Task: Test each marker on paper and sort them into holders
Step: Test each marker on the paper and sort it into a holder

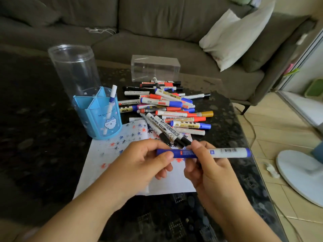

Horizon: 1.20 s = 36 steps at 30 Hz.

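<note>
fingers of both hands, left hand point(146, 159) and right hand point(208, 165), pinch blue marker point(225, 153) held level

Blue-capped whiteboard marker point(218, 152), white barrel with barcode, held level above the paper, cap end leftward. Test paper point(122, 154), white, flat on the dark table, speckled with red, blue and black star-like marks. Heap of markers point(167, 109) beyond the paper, red, blue, black and gold caps, lying crisscross. Blue divided pen holder point(97, 116) upright at the paper's far left corner, one blue-and-white marker point(111, 103) leaning inside. Clear cylinder holder point(75, 70) upright just behind. Clear rectangular box point(155, 68) beyond the heap.
</note>
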### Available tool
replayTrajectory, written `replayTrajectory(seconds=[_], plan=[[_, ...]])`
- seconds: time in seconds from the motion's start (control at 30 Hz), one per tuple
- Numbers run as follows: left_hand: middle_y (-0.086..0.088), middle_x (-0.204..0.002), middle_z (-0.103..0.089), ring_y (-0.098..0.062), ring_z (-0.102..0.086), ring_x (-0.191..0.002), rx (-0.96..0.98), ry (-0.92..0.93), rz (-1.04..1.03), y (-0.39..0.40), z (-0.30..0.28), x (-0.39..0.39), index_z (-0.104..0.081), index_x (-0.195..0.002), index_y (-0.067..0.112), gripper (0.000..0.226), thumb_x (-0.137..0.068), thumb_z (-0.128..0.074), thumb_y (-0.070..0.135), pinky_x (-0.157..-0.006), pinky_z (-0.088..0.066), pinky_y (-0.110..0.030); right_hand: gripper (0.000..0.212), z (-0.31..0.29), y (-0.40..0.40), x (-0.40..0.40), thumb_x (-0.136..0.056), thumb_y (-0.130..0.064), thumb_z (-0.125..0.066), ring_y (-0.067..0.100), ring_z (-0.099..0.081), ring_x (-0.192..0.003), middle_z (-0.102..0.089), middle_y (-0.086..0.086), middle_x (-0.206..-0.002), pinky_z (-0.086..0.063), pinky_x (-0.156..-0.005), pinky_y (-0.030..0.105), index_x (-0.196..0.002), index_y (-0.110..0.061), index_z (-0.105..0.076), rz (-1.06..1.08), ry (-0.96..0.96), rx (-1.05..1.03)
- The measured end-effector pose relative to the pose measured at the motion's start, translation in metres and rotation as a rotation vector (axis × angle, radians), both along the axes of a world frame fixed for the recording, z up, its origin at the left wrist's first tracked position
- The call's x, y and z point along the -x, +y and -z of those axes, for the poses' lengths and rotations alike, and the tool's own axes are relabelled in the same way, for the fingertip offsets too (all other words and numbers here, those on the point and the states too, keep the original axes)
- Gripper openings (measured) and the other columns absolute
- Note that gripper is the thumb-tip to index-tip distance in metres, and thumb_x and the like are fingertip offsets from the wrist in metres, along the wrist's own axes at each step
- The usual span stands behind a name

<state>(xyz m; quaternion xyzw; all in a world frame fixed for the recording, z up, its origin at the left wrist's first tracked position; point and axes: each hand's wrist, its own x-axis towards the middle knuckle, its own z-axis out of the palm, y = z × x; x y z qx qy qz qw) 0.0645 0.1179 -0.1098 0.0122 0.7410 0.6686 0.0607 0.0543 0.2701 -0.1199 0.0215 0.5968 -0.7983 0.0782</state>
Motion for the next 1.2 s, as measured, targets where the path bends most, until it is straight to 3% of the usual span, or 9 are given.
replayTrajectory(seconds=[0.17, 0.33, 0.57, 0.7, 0.87, 0.97, 1.03, 1.13, 1.2], plan=[[-0.007, -0.066, -0.064, -0.015, -0.058, -0.061, -0.311, -0.058, -0.240, -0.010, -0.014, 0.001, -0.068, -0.082, 0.006, 0.011, -0.085, -0.059, 0.002, -0.058, -0.049, -0.027, 0.031, -0.025, 0.021, -0.006, -0.075, -0.040, -0.060, 0.009, -0.038, -0.051, -0.046, 0.002, -0.057, -0.033, -0.055, 0.027, -0.062, -0.012, -0.066, 0.127, -0.013, 0.029], [-0.004, -0.068, -0.066, -0.012, -0.058, -0.059, -0.365, 0.033, -0.373, -0.030, -0.046, -0.027, -0.065, -0.078, 0.009, 0.008, -0.084, -0.062, 0.005, -0.063, -0.047, -0.029, 0.011, -0.058, 0.015, -0.029, -0.090, -0.025, -0.058, 0.003, -0.062, -0.066, -0.071, -0.012, -0.071, -0.048, -0.061, 0.013, -0.086, -0.026, -0.068, -0.178, 0.235, -0.667], [0.002, -0.063, -0.066, -0.006, -0.061, -0.058, -0.152, 0.224, -0.509, -0.097, -0.072, -0.138, -0.061, -0.086, 0.006, 0.007, -0.088, -0.056, 0.001, -0.060, -0.050, -0.020, 0.009, -0.079, -0.056, -0.096, -0.088, -0.032, -0.062, -0.002, -0.056, -0.066, -0.065, -0.010, -0.074, -0.045, -0.063, 0.011, -0.084, -0.041, -0.062, -0.513, 0.594, -0.864], [0.004, -0.086, -0.063, 0.002, -0.059, -0.069, 0.099, 0.300, -0.811, -0.167, -0.048, -0.235, -0.057, -0.096, 0.024, 0.026, -0.083, -0.063, 0.002, -0.063, -0.046, -0.010, 0.017, -0.075, -0.117, -0.142, -0.085, -0.027, -0.064, -0.005, -0.058, -0.072, -0.063, -0.028, -0.077, -0.042, -0.062, 0.007, -0.074, -0.039, -0.062, -0.635, 0.790, -0.863], [0.010, -0.086, -0.063, 0.001, -0.056, -0.072, 0.467, 0.155, -1.133, -0.239, -0.012, -0.357, -0.056, -0.090, 0.033, 0.023, -0.083, -0.065, 0.014, -0.067, -0.041, -0.008, 0.021, -0.046, -0.205, -0.189, -0.086, -0.031, -0.063, -0.010, -0.057, -0.073, -0.063, -0.019, -0.069, -0.046, -0.061, 0.010, -0.075, -0.048, -0.056, -0.860, 0.883, -0.941], [0.014, -0.089, -0.062, 0.005, -0.056, -0.073, 0.588, 0.058, -1.202, -0.258, 0.004, -0.401, -0.058, -0.087, 0.034, 0.019, -0.084, -0.063, 0.017, -0.068, -0.041, -0.013, 0.007, -0.013, -0.253, -0.207, -0.088, -0.036, -0.060, 0.001, -0.061, -0.075, -0.066, -0.013, -0.083, -0.054, -0.069, 0.030, -0.092, -0.034, -0.065, -0.968, 0.935, -1.003], [0.016, -0.090, -0.061, 0.006, -0.055, -0.077, 0.661, 0.015, -1.224, -0.265, 0.014, -0.417, -0.060, -0.091, 0.029, 0.013, -0.085, -0.062, 0.018, -0.066, -0.040, -0.007, 0.024, 0.011, -0.281, -0.216, -0.089, -0.039, -0.059, 0.007, -0.061, -0.087, -0.067, -0.008, -0.097, -0.054, -0.075, 0.036, -0.109, -0.027, -0.066, -1.056, 0.941, -1.034], [0.014, -0.093, -0.062, 0.001, -0.056, -0.081, 0.775, -0.043, -1.193, -0.272, 0.027, -0.423, -0.058, -0.097, 0.026, 0.014, -0.085, -0.062, 0.020, -0.068, -0.037, -0.007, 0.053, 0.039, -0.308, -0.227, -0.089, -0.044, -0.058, 0.019, -0.047, -0.119, -0.055, -0.001, -0.128, -0.044, -0.097, 0.040, -0.137, -0.025, -0.047, -1.162, 0.961, -1.161], [0.011, -0.092, -0.061, -0.004, -0.055, -0.084, 0.855, -0.056, -1.136, -0.273, 0.032, -0.418, -0.058, -0.097, 0.025, 0.014, -0.085, -0.062, 0.021, -0.069, -0.036, -0.008, 0.053, 0.046, -0.311, -0.227, -0.091, -0.039, -0.058, 0.016, -0.045, -0.120, -0.053, -0.002, -0.127, -0.043, -0.100, 0.035, -0.139, -0.023, -0.044, -1.157, 0.892, -1.125]])
